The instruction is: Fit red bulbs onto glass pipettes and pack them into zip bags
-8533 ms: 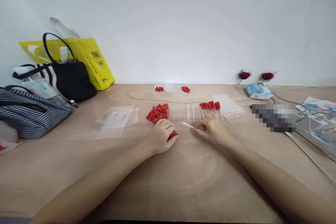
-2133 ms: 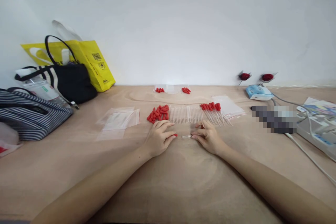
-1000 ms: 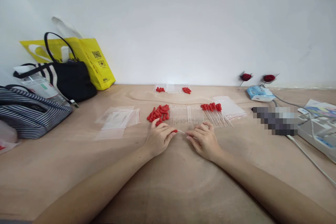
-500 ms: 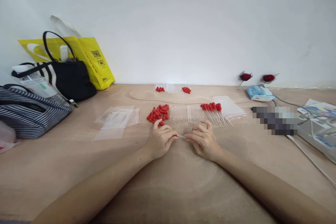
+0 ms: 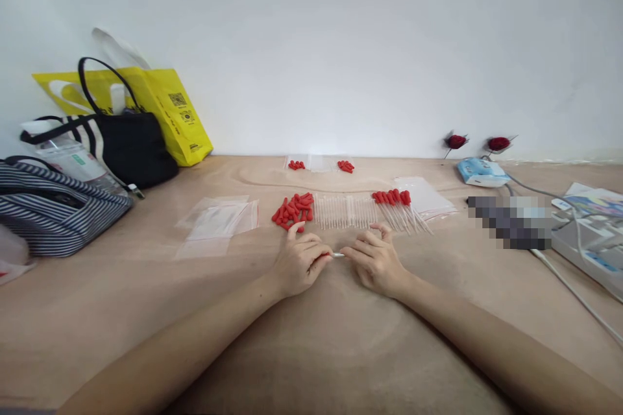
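Observation:
Between my hands lies a thin glass dropper tube point(image 5: 338, 255), held level. My left hand point(image 5: 302, 262) pinches a red rubber bulb at the tube's left end; the fingers hide most of that bulb. My right hand point(image 5: 377, 260) has its fingertips closed on the tube's other end, index finger raised. Just beyond my left hand is a heap of red rubber bulbs point(image 5: 292, 209). A row of bare glass tubes point(image 5: 344, 211) lies behind both hands. To its right, several droppers with red bulbs fitted point(image 5: 393, 198) lie side by side.
Clear plastic bags point(image 5: 217, 227) lie on the left, others point(image 5: 426, 198) behind the fitted droppers. Small bulb groups point(image 5: 296, 165) rest near the wall. A striped bag point(image 5: 68, 207), black bag point(image 5: 141, 149) and yellow bag point(image 5: 180, 117) stand left. A power strip point(image 5: 591, 253) with cables is right.
My hands have drawn slightly closer together, and less of the glass tube shows between them. The heap, the row and the fitted droppers look the same.

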Demonstrator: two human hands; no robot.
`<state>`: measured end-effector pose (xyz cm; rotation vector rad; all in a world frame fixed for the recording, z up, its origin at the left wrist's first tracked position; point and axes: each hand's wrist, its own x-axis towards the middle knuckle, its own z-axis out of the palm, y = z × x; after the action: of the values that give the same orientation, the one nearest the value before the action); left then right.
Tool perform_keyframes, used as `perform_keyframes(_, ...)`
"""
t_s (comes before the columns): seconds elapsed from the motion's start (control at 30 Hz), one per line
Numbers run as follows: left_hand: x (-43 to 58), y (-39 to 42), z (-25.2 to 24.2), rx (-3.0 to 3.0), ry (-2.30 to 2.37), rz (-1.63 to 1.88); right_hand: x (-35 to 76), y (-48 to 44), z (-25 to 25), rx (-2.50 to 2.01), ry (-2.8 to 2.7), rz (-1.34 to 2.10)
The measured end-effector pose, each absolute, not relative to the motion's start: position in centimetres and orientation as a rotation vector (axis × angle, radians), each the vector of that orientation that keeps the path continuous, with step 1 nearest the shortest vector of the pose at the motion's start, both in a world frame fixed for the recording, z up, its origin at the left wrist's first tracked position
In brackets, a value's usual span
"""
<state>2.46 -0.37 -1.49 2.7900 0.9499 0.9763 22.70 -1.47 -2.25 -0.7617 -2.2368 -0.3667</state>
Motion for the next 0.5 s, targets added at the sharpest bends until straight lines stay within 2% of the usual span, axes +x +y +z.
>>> perform_keyframes(0.5, 2.65, -0.29, -1.49, 2.894, 0.814, 0.99, 22.08, -1.56, -2.22, -0.854, -2.307, -0.104)
